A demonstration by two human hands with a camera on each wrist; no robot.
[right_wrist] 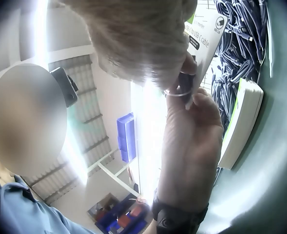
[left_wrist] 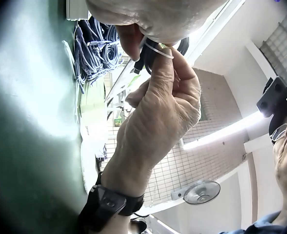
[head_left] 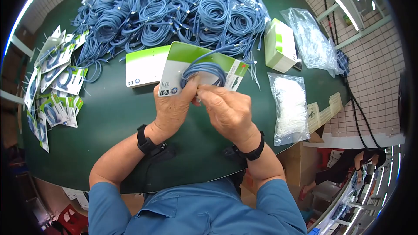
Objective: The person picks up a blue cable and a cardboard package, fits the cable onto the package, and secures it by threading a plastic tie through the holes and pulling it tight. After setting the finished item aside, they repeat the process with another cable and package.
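Currently, a coiled blue cable is being pinched against its printed card

The left hand is gripping the coil and card together at their lower edge, its thumb pressing over the loops. The right hand is curling inward, its thumb and forefinger pinching at a white cable tie just beside the left thumb; fingertips are partly hiding the exact hold. The coil is lying on the card's face, just beyond both hands, above the green table. Behind the card, a stack of cards is resting, and farther off a heap of blue cables is spreading.
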